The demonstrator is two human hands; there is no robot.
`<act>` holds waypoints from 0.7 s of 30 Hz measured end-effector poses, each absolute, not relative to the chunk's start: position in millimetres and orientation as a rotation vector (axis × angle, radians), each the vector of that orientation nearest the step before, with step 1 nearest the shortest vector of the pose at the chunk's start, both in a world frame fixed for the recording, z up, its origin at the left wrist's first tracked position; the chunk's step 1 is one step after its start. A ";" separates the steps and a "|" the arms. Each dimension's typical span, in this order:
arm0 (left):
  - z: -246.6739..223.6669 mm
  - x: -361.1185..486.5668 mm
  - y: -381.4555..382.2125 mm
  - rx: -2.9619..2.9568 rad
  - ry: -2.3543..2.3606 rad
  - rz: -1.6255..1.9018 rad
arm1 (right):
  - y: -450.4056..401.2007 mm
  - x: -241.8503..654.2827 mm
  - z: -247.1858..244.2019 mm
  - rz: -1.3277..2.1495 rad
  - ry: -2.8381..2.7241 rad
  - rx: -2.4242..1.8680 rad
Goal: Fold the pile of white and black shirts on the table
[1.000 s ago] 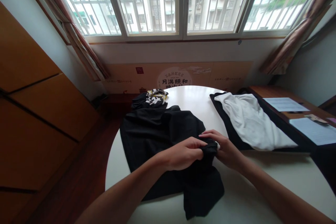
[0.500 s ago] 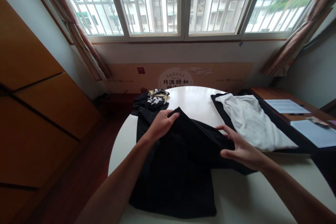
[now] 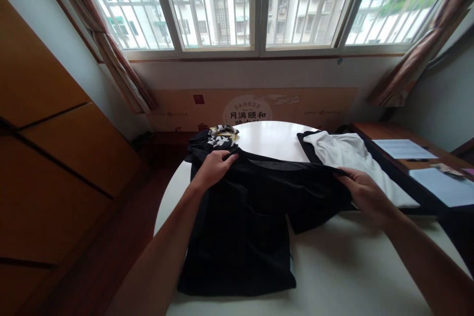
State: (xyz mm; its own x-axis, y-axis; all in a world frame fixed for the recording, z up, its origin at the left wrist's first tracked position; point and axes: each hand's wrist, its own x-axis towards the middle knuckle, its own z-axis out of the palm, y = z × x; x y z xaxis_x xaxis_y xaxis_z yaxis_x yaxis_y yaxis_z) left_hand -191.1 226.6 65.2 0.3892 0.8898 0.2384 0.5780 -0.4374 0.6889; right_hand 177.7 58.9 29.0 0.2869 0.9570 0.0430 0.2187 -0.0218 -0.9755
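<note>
A black T-shirt (image 3: 240, 237) lies on the round white table (image 3: 270, 140), its upper edge lifted off the surface. My left hand (image 3: 214, 170) grips the far left of that edge, and my right hand (image 3: 365, 195) pinches its right end. A strip of grey inner collar (image 3: 276, 164) shows between my hands. Beyond the shirt lies a folded black garment with a white and yellow print (image 3: 222, 137). My right hand is just above a white garment (image 3: 355, 168) that rests on black cloth (image 3: 309, 145).
A wooden desk (image 3: 385, 132) with sheets of paper (image 3: 403, 149) stands to the right. An orange wardrobe (image 3: 55, 108) fills the left side, above a dark wood floor (image 3: 122, 222). A printed cardboard panel (image 3: 252, 111) stands below the barred windows (image 3: 259, 5).
Both hands have moved apart and away from me, with my right hand going further right. The shirt's upper edge is now stretched between them, with the collar showing.
</note>
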 end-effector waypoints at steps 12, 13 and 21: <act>72.5 -194.8 217.9 2.132 1.224 0.495 | 18.0 236.4 48.3 1.361 -0.929 -1.556; 73.8 -195.6 216.4 2.139 1.196 0.422 | 12.0 244.9 45.3 1.337 -0.940 -1.568; 83.3 -210.7 211.6 2.041 0.723 -0.183 | -10.5 314.5 23.8 0.950 -1.158 -1.676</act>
